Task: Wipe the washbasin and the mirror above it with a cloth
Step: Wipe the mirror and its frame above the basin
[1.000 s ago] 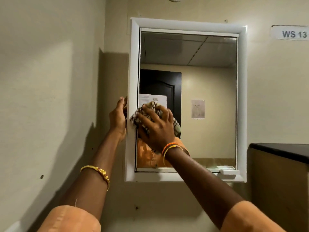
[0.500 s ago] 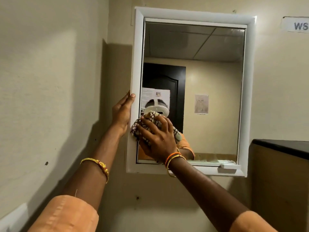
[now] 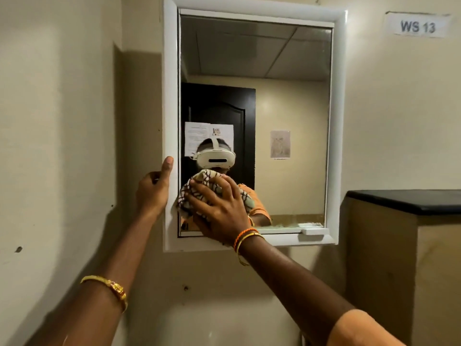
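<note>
A checked cloth is pressed against the lower left of a white-framed mirror.

The mirror (image 3: 274,71) is mounted on a beige wall (image 3: 62,121), with a dark-topped cabinet (image 3: 404,203) at its 4 o'clock and a "WS 13" label (image 3: 417,26) at its 2 o'clock. The frame's left edge, at 8 o'clock, is grasped by the left hand (image 3: 153,191), thumb laid upward along it. The cloth (image 3: 199,182) is held flat on the glass at 7 o'clock under the spread fingers of the right hand (image 3: 219,208). Bangles (image 3: 245,237) are worn at the right wrist.
</note>
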